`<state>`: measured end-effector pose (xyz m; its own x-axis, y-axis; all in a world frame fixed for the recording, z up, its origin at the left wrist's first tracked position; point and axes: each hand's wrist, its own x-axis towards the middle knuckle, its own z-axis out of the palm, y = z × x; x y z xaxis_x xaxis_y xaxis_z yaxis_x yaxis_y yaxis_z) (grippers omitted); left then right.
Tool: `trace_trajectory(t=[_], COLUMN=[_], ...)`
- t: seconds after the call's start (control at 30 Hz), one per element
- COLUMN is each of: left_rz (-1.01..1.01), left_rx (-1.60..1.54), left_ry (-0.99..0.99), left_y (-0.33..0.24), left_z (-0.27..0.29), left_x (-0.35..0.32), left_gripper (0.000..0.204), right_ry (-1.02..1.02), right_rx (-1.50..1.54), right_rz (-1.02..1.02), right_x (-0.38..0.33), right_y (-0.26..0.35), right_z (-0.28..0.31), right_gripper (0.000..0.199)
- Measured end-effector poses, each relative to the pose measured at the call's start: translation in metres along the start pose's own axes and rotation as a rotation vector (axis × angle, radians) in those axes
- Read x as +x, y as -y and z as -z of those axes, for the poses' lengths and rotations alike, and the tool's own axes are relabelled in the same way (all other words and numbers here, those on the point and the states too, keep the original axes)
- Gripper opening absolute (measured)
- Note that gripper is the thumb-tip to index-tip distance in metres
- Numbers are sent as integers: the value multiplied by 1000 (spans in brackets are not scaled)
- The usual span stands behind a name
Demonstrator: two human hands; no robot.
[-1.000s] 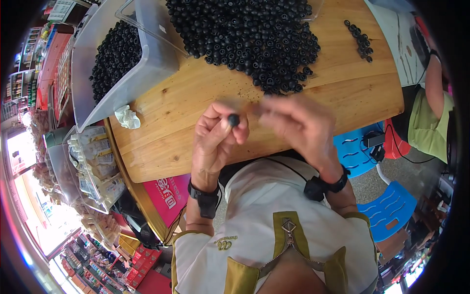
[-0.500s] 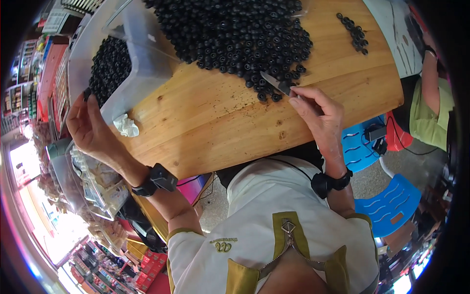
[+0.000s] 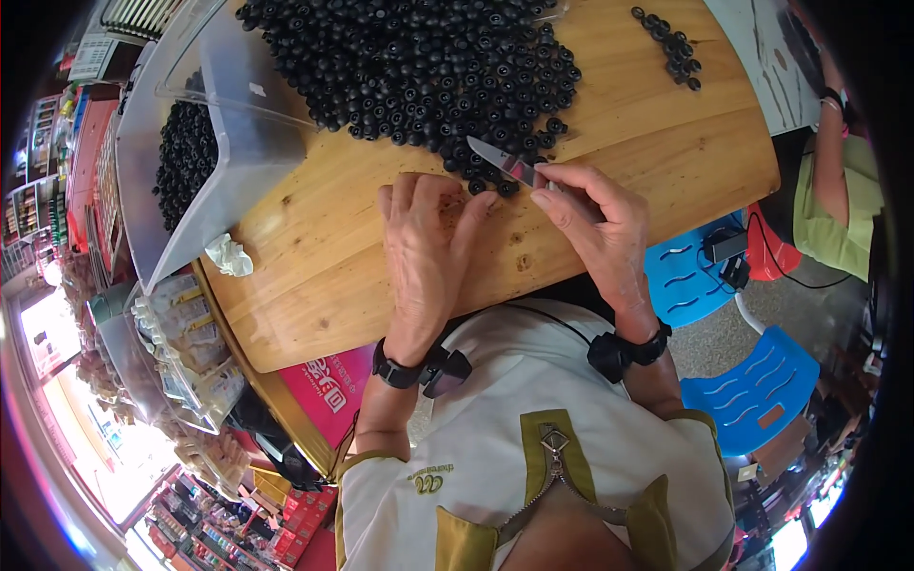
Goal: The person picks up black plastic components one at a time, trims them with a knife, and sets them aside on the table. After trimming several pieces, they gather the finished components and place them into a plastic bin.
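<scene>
Small black ring-shaped beads [image 3: 490,181], light, hard & likely rolly, at wooden tabletop [image 3: 609,124] pile edge, are pressed by flat-spread left hand [image 3: 428,238] fingertips; thin steel blade [image 3: 505,162] is pinched by right hand [image 3: 595,224].

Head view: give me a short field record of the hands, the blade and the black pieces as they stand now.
left hand: lies palm down on the wooden table, fingertips at the edge of the black pile
right hand: pinches a small knife, blade pointing into the pile
black pile: many small round black pieces heaped on the table's far side
small cluster: a few black pieces apart, far right
clear bin: at left, holds more black pieces
crumpled white scrap: beside the bin
</scene>
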<state>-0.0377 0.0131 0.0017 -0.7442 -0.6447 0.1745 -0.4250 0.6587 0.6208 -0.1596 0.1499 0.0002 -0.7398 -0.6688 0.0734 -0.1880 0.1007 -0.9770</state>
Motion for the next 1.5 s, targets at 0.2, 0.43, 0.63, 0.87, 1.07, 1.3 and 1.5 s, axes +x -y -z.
trace_trajectory(t=[0.2,0.43,0.63,0.87,1.07,1.3,1.5], left_rz=[27,125,318,229,171,167,200], left_rx=[-13,-674,-1372,-1425,-1436,-1358,-1338], left_ry=[-2,0,102,32,19,19,-30], left_y=[4,0,13,27,32,31,27], left_z=[-6,10,29,26,29,34,34], left_x=[2,-12,-29,-32,-33,-34,-33], left_gripper=[22,19,26,35,42,46,40], right_ry=[24,55,254,282,288,365,357], right_rx=[-13,103,20,-46,-36,-28,-67], right_rz=[8,-45,-27,257,245,248,281], right_x=[-1,-1,-7,-5,-6,-7,-7], right_y=[-4,2,32,43,46,48,48], right_z=[4,5,4,-21,-25,-23,-20], right_gripper=[21,21,28,27,26,33,32])
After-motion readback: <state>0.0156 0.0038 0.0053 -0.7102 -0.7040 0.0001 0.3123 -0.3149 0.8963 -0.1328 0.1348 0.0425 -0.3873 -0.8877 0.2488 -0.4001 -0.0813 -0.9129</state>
